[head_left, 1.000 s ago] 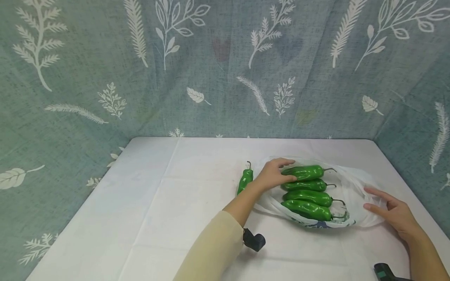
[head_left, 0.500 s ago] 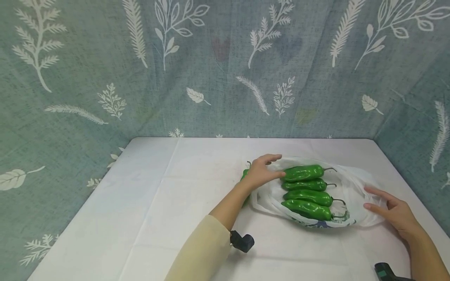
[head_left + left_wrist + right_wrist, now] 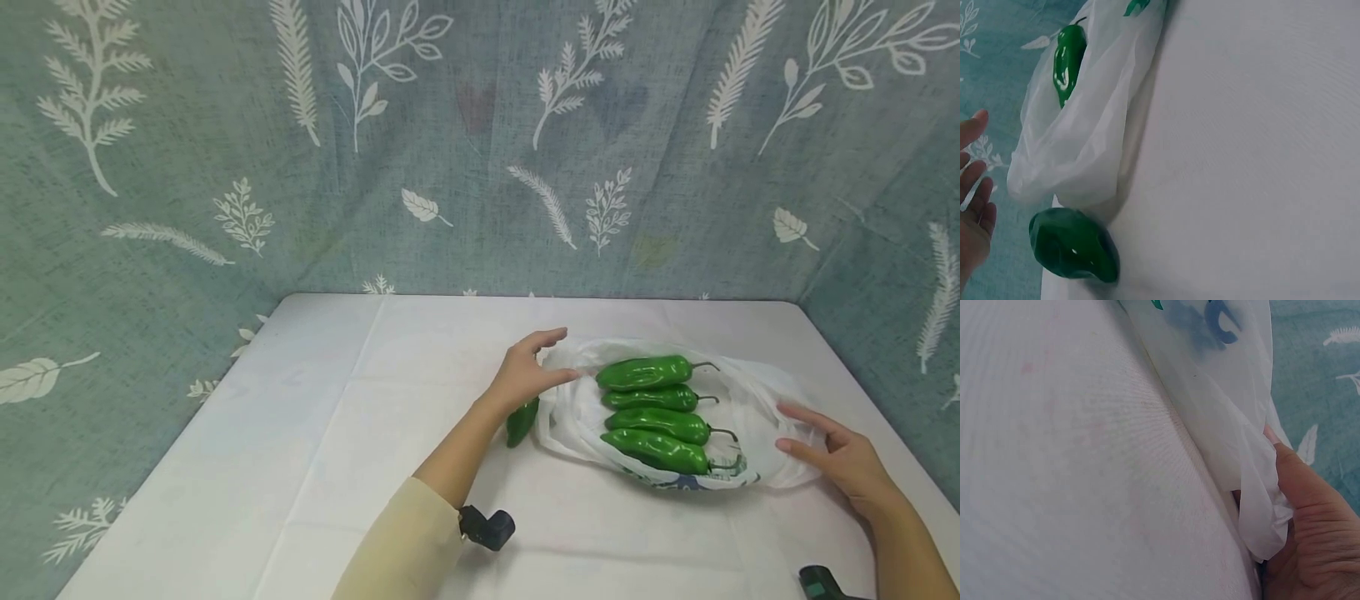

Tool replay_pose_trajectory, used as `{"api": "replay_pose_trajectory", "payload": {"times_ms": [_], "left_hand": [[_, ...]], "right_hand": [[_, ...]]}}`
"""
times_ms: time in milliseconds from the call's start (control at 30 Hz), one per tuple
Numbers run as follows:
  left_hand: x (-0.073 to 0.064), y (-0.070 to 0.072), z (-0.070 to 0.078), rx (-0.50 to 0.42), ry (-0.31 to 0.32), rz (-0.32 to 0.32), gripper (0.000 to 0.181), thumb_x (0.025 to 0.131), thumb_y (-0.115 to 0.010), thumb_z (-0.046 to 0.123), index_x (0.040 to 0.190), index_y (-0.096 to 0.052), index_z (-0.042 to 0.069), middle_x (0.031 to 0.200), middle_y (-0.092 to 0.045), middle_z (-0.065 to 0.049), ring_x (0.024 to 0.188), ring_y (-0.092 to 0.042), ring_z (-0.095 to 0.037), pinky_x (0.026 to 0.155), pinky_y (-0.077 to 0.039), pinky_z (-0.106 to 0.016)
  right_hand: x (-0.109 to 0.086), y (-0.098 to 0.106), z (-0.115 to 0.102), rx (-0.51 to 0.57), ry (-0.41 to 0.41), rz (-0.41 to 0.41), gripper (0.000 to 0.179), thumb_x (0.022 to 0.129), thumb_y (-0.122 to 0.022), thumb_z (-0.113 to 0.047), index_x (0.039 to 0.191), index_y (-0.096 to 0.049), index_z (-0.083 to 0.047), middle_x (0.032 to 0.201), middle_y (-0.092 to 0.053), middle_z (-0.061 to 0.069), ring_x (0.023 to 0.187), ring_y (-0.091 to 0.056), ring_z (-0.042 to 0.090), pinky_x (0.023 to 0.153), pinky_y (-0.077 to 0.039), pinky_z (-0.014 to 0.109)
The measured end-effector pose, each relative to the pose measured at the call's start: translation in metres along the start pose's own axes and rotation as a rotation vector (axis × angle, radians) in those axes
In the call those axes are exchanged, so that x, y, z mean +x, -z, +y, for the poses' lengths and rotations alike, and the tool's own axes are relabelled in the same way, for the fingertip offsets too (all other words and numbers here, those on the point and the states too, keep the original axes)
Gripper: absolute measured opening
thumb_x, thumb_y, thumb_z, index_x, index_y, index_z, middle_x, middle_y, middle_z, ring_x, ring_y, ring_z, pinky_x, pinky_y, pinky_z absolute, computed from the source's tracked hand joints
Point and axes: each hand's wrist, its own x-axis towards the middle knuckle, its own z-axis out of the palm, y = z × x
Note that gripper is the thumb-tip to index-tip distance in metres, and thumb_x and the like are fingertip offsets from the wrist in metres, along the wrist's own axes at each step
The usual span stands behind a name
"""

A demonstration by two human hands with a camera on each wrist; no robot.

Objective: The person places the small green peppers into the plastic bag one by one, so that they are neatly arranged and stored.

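Observation:
Several green peppers [image 3: 656,425] lie side by side on a white plastic bag [image 3: 577,433], stems to the right. My left hand [image 3: 525,371] is over the bag's left end, thumb and fingers apart, holding nothing; the left wrist view also shows these fingers [image 3: 979,187]. Beneath my left wrist another green pepper [image 3: 522,422] is partly hidden, outside the bag; in the left wrist view it stands beside the bag's end. My right hand [image 3: 851,458] touches the bag's right end, thumb and index finger spread. A fold of plastic [image 3: 1263,519] hangs beside the right thumb [image 3: 1310,481].
A white cloth [image 3: 337,467] covers the table. Patterned blue-green fabric [image 3: 465,217] stands behind and at both sides. Each wrist carries a black camera mount, the left one [image 3: 487,529] near the front middle and the right one [image 3: 821,583] at the lower right.
My left hand has drawn back to the left, away from the top pepper, and its forearm moved with it. The right hand and the peppers on the bag stay where they were.

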Motion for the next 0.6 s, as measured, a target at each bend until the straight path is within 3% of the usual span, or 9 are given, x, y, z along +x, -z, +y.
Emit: {"api": "replay_pose_trajectory", "payload": {"times_ms": [200, 400, 600], "left_hand": [[-0.010, 0.005, -0.006, -0.014, 0.006, 0.048, 0.067, 0.080, -0.076, 0.022, 0.140, -0.046, 0.015, 0.140, -0.048, -0.002, 0.130, -0.043, -0.022, 0.106, -0.038, -0.044], [-0.018, 0.006, -0.014, -0.013, 0.046, 0.100, 0.069, 0.081, -0.076, 0.021, 0.141, -0.044, 0.013, 0.141, -0.047, -0.004, 0.129, -0.043, -0.023, 0.108, -0.036, -0.040], [-0.024, 0.007, -0.020, -0.016, 0.094, 0.145, 0.069, 0.079, -0.076, 0.019, 0.141, -0.045, 0.014, 0.140, -0.046, -0.007, 0.128, -0.044, -0.027, 0.107, -0.037, -0.041]], "right_hand": [[-0.001, -0.001, 0.000, -0.004, -0.010, -0.005, 0.062, 0.090, -0.065, -0.029, 0.146, -0.038, -0.025, 0.147, -0.010, -0.029, 0.143, 0.008, 0.032, 0.112, 0.005, 0.058], [-0.001, -0.001, 0.001, 0.012, 0.008, -0.002, 0.061, 0.090, -0.066, -0.027, 0.145, -0.040, -0.028, 0.131, -0.021, -0.042, 0.144, 0.008, 0.026, 0.113, 0.005, 0.055], [0.000, -0.001, 0.000, 0.009, 0.014, 0.004, 0.062, 0.089, -0.067, -0.027, 0.145, -0.040, -0.029, 0.126, -0.023, -0.044, 0.144, 0.008, 0.025, 0.114, 0.006, 0.053]]}}
